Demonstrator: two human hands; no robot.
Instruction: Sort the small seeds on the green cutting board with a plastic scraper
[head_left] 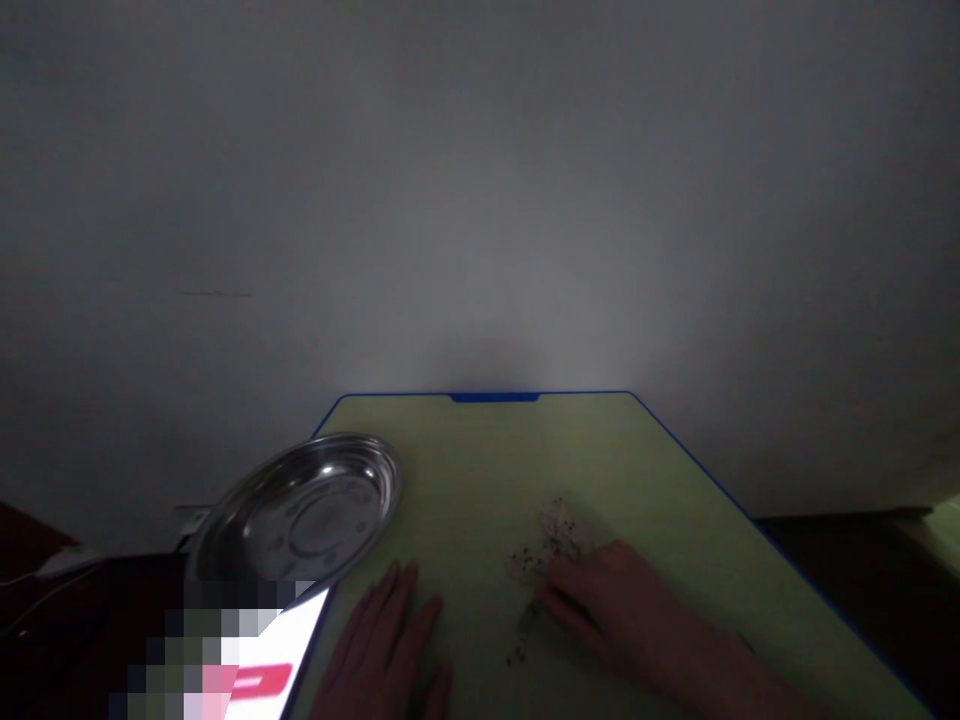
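Note:
A small scattered pile of mixed pale and dark grains (559, 528) lies on the pale green tabletop (465, 460); their exact kind is too small to tell. My right hand (619, 610) reaches in from the right with its fingers curled together at the near edge of the pile. Whatever may be between those fingertips is hidden. Several dark grains (515, 656) rest apart, closer to me. My left hand (386, 640) lies flat on the table's left side, fingers stretched out and holding nothing. Beyond it is a shiny round metal plate (322, 515).
The plate overhangs the table's left edge. Below it, a bright screen (289, 640) glows beside the table, partly pixelated. A grey wall (480, 200) stands behind the table's blue far edge (495, 397). Cables (67, 565) show at the far left.

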